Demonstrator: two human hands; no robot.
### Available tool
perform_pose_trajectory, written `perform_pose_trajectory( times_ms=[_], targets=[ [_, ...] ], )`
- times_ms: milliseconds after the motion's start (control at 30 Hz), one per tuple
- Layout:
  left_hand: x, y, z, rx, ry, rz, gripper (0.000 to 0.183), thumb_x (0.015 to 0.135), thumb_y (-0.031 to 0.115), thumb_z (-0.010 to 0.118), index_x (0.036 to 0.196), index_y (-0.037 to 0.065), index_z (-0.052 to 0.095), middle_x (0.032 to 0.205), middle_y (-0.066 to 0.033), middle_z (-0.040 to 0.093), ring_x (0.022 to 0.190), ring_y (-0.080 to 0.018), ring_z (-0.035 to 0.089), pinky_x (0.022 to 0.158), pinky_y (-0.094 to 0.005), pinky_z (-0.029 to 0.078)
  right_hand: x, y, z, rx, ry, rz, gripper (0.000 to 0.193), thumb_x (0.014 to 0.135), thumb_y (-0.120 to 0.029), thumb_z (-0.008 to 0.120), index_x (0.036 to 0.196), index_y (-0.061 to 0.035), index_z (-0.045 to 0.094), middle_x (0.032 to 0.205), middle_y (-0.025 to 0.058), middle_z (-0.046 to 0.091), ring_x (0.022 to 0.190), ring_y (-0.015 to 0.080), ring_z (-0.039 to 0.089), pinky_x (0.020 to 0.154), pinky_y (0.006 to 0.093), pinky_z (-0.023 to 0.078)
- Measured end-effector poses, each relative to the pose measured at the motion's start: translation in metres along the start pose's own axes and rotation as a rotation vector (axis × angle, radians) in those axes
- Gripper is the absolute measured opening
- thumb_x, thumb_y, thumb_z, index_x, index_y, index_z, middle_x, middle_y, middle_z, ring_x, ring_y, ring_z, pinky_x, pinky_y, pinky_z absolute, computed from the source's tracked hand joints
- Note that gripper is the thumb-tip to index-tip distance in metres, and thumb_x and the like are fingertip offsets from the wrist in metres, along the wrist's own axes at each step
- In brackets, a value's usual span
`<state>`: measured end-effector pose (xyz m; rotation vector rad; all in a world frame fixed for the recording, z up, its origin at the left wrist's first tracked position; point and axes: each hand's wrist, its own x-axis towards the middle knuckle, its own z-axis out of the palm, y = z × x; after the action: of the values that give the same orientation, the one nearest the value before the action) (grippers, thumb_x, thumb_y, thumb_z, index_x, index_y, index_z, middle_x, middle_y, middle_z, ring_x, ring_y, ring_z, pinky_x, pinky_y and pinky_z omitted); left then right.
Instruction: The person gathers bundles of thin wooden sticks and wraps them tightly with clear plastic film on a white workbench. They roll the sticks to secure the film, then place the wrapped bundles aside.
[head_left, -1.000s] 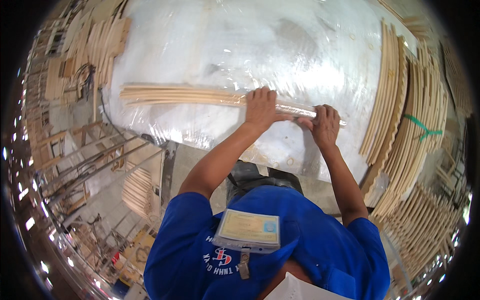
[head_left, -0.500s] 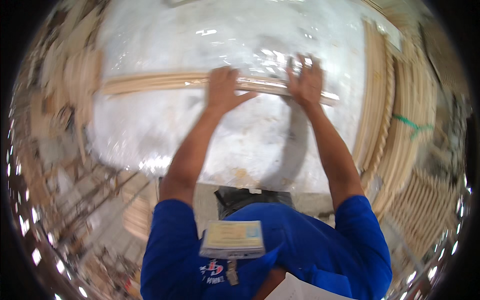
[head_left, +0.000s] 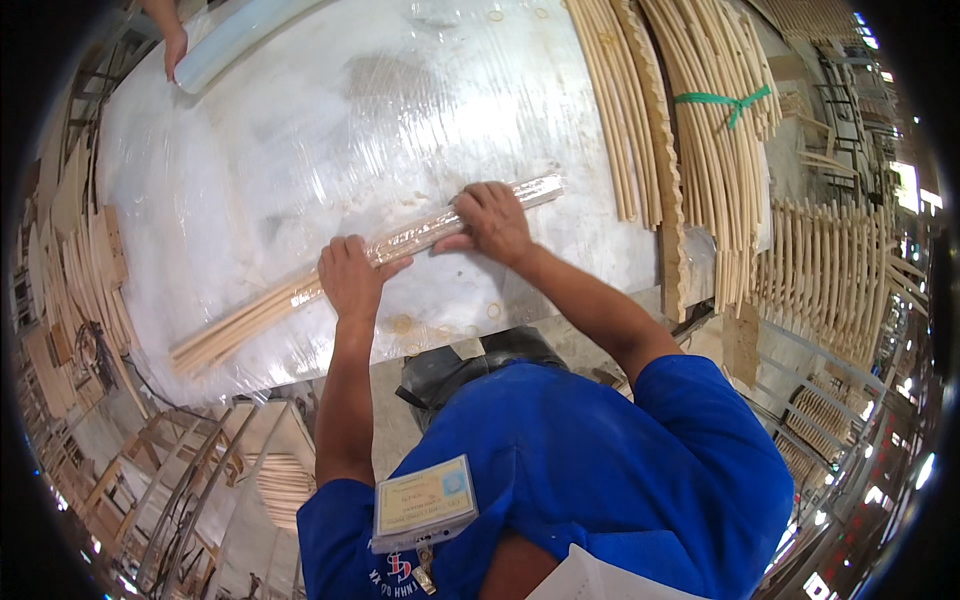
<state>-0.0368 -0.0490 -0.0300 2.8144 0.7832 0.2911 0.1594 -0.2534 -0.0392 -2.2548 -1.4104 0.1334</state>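
Observation:
A bundle of thin wooden sticks (head_left: 250,318) lies slantwise across the plastic-covered table, its right end farther from me. Clear shiny film (head_left: 412,236) wraps its right part, while at the left the stick ends show bare. My left hand (head_left: 350,277) grips the bundle near its middle, fingers over the far side and thumb stretched to the right. Farther along, my right hand (head_left: 490,222) has its fingers curled over the wrapped part, thumb on the near side. Past the right hand the film-covered end sticks out.
At the far left another person's hand (head_left: 175,52) touches a pale film roll (head_left: 235,42). Loose sticks (head_left: 618,120) and a wavy-edged wooden strip (head_left: 662,150) lie along the table's right side. Beside them is a stick bundle (head_left: 705,170) tied with green ribbon (head_left: 725,98).
The bundle has gone from nearly level to slanted in view, and nearer me. My right hand's spread fingers have curled onto it. The other person's hand and the roll have come into view.

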Motion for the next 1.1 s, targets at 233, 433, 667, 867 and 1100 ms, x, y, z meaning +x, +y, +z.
perform_pose_trajectory(
  times_ms=[233, 433, 667, 867, 1100],
  targets=[
    [0.015, -0.009, 0.000, 0.010, 0.134, -0.047, 0.091, 0.070, 0.071, 0.088, 0.126, 0.004, 0.063, 0.123, -0.0168, 0.062, 0.118, -0.0399, 0.057, 0.100, -0.0548, 0.045, 0.022, -0.024, 0.011, -0.039, 0.070, 0.072, 0.087, 0.100, -0.063, 0.064, 0.167, -0.0109, 0.041, 0.174, 0.0168, 0.037, 0.161, 0.0448, 0.030, 0.129, 0.0678, 0.018],
    [0.058, -0.026, 0.025, 0.026, 0.178, -0.037, 0.091, 0.083, 0.070, 0.082, 0.145, 0.007, 0.058, 0.143, -0.0213, 0.055, 0.141, -0.0439, 0.045, 0.120, -0.0664, 0.030, 0.154, 0.001, 0.012, -0.096, 0.170, 0.042, 0.083, 0.104, -0.072, 0.052, 0.165, -0.0149, 0.048, 0.169, 0.0235, 0.044, 0.160, 0.0474, 0.032, 0.126, 0.0717, 0.023],
    [0.184, -0.055, 0.017, -0.032, 0.060, -0.215, 0.092, 0.092, 0.068, 0.074, 0.157, 0.009, 0.047, 0.163, -0.0225, 0.045, 0.161, -0.0491, 0.024, 0.129, -0.0703, 0.018, 0.197, 0.011, 0.028, -0.019, 0.309, 0.031, 0.075, 0.100, -0.063, 0.064, 0.145, -0.0026, 0.059, 0.153, 0.0243, 0.055, 0.149, 0.0447, 0.044, 0.128, 0.0628, 0.027],
    [0.200, -0.079, 0.011, -0.044, 0.261, 0.045, 0.075, 0.086, 0.074, 0.076, 0.113, 0.005, 0.071, 0.115, -0.0153, 0.068, 0.111, -0.0357, 0.063, 0.096, -0.0515, 0.048, 0.181, -0.001, 0.022, -0.037, 0.280, -0.058, 0.082, 0.079, -0.078, 0.079, 0.118, -0.0065, 0.067, 0.116, 0.0183, 0.060, 0.116, 0.0385, 0.055, 0.113, 0.0536, 0.040],
    [0.150, -0.059, 0.018, 0.047, 0.088, -0.023, 0.088, 0.061, 0.083, 0.082, 0.100, 0.006, 0.072, 0.099, -0.0137, 0.073, 0.095, -0.0339, 0.069, 0.086, -0.0480, 0.052, 0.180, 0.008, 0.040, -0.095, 0.208, -0.145, 0.075, 0.068, -0.068, 0.086, 0.104, -0.0049, 0.070, 0.101, 0.0154, 0.063, 0.100, 0.0372, 0.061, 0.089, 0.0506, 0.048]
  ],
)
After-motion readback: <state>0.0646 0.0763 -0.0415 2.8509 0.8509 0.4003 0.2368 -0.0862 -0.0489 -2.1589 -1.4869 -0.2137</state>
